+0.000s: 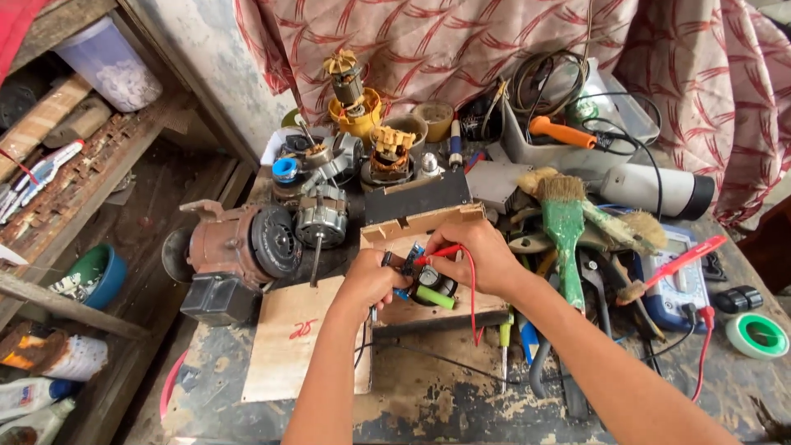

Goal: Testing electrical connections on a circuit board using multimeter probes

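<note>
My right hand (pixel 479 251) pinches a red test probe (pixel 438 253), its tip down on a small circuit board (pixel 424 284) with a black round part and a green cylinder. A red lead (pixel 473 305) loops from it. My left hand (pixel 368 280) holds a black probe (pixel 387 259) against the same board's left edge. The board rests on a wooden block (pixel 428 227) on the bench. A blue multimeter (pixel 674 284) lies to the right with a second red probe (pixel 684 257) across it.
Several electric motors and armatures (pixel 321 218) crowd the back left, with a rusty motor (pixel 235 247) beside them. A green paintbrush (pixel 564 227), a white tube (pixel 651 188), a green tape roll (pixel 758 334), tools and cables fill the right. A plywood sheet (pixel 288 338) lies in front.
</note>
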